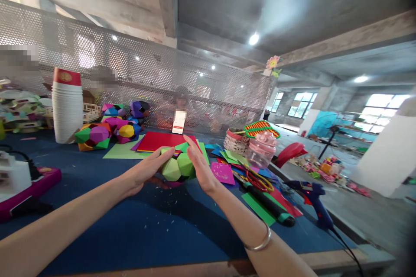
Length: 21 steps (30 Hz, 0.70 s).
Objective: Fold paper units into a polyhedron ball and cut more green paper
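Green paper ball [177,167] sits cupped between both hands [205,172], above the blue table [139,233].

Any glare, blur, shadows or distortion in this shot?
Head view: hazy glare above the bright white ceiling lamp; soft shadows on the blue tabletop; wide-angle stretching towards the edges; dark blur down the right edge; blocky pixelation over patches near the grey perforated screen.
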Tool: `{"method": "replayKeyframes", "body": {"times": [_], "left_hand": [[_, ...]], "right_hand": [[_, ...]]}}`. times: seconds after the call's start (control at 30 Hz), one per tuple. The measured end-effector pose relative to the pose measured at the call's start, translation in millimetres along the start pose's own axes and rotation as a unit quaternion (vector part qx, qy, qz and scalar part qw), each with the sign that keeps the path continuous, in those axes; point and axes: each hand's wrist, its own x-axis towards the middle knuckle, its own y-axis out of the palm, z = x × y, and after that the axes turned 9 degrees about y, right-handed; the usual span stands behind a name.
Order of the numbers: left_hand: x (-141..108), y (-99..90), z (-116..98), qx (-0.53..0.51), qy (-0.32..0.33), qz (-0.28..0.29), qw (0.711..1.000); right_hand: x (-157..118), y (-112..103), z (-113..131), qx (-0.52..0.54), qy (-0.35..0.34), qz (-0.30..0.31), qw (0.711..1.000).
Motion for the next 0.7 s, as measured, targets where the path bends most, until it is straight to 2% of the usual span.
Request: {"method": "replayKeyframes", "body": {"times": [0.17, 0.27, 0.37, 0.5, 0.7], "left_hand": [[-2, 0.6, 0, 0.025, 0.002, -0.003, 1.0], [-2, 2.7, 2, 0.015, 0.019, 0.006, 1.0], [3, 6.4, 12, 0.043, 0.078, -0.046, 0.995], [12, 11.5, 28, 0.091, 0.174, -0.098, 0.976], [13, 17.5, 31, 0.081, 0.219, -0.121, 0.965]], "right_hand": [[-3, 6, -1, 0.04, 0.06, 0.006, 0.997], [2, 6, -10, 0.085, 0.093, -0.032, 0.991], [6, 8, -18, 0.11, 0.103, -0.08, 0.985], [3, 18, -20, 0.151, 0.092, -0.09, 0.98], [-9, 36, -14, 0.217, 0.088, -0.104, 0.967]]}}
